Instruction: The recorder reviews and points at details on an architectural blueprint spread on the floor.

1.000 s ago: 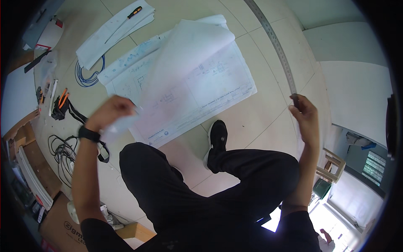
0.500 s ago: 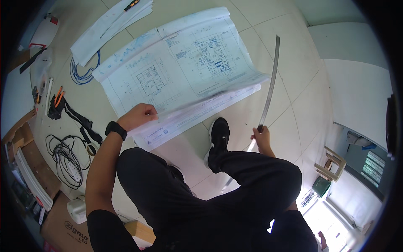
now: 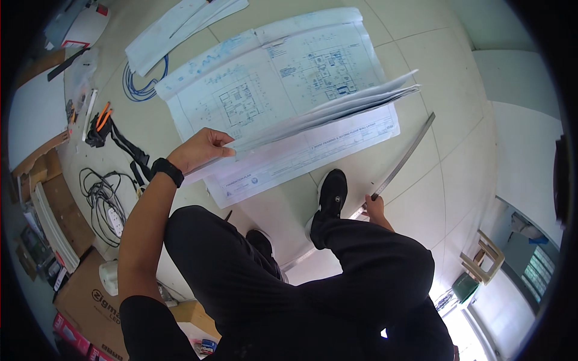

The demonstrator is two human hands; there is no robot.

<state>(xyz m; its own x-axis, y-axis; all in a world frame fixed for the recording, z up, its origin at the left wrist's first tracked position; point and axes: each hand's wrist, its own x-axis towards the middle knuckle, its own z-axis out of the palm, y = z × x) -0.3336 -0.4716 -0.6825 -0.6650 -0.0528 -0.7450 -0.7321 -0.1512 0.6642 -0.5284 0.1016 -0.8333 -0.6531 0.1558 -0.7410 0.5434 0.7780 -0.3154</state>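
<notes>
My left hand point(image 3: 203, 146), with a black watch on its wrist, pinches the near left edge of several lifted plan sheets point(image 3: 325, 117). Their far right corner stands up in a fold. Behind the fold lies the open face of the building plans point(image 3: 274, 75), printed with blue floor plans. Another printed sheet point(image 3: 319, 155) rests flat on the floor below the lifted ones. Beyond my right knee, my right hand point(image 3: 376, 209) is closed around a long metal ruler point(image 3: 408, 154), held low and slanting across the tiles, partly hidden by my leg.
My black shoe point(image 3: 332, 195) stands close to the plans. At left are a coiled black extension cord point(image 3: 99, 198), a tool pouch with orange-handled pliers point(image 3: 102, 120) and cardboard boxes point(image 3: 90, 301). A blue cable coil point(image 3: 137, 90) and rolled paper point(image 3: 174, 30) lie at the far left.
My left hand has raised the sheets, so their right corner now stands higher. The ruler's far end has swung down and nearer. The whole view has shifted a little.
</notes>
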